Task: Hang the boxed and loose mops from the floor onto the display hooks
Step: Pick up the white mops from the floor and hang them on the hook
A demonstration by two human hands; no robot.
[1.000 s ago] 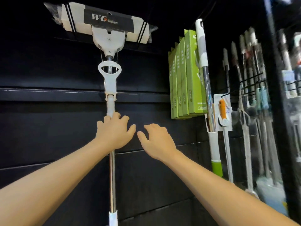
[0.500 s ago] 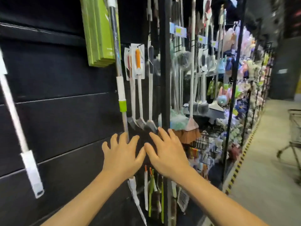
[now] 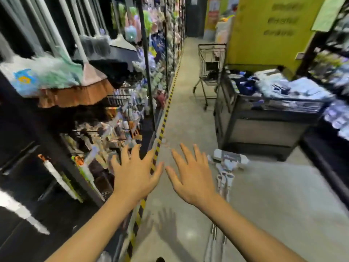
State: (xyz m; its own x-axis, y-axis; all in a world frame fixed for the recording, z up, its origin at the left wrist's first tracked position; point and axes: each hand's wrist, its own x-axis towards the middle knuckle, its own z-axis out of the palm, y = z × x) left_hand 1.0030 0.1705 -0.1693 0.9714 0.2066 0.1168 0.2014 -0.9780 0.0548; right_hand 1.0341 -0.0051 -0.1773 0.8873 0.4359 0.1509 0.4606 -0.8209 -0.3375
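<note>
Both hands are out in front, palms down, fingers spread, gripping nothing. The right hand [image 3: 192, 178] hangs above the loose mops [image 3: 223, 178] on the floor [image 3: 273, 195], nearer them than the left hand [image 3: 135, 176]. The mops lie just right of the right hand, shafts running toward the person, heads at the far end by the dark bin [image 3: 264, 129]. Reaching them looks like a downward stoop.

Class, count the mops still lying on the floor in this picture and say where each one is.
2, as far as shows. Both mops lie side by side on the aisle floor, just beyond the right hand, heads toward the bin; the arm hides part of them.
</note>
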